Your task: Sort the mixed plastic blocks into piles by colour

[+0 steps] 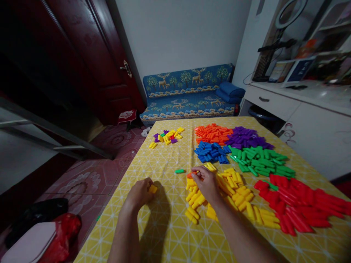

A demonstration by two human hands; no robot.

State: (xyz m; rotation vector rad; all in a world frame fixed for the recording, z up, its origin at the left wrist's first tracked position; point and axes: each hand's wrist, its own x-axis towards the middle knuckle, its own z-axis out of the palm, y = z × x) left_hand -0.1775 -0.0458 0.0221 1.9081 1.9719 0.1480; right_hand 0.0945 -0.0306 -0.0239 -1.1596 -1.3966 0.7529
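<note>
My left hand (141, 191) is closed around a yellow plastic tube-like piece (153, 189), low over the left part of the table. My right hand (206, 181) pinches an orange plastic piece (191, 175) at the edge of the yellow pile (231, 188). Just left of those fingertips, a single green piece (179, 171) lies on the cloth. Part of the yellow pile is hidden under my right hand and forearm.
Orange (212, 133), purple (246, 137), blue (211, 152), green (261, 160) and red (298, 204) piles sit on the yellow patterned tablecloth (175, 237). A mixed group (168, 136) lies at the far left. Beyond the table stands a blue sofa (186, 93); a white cabinet (315, 135) is at right.
</note>
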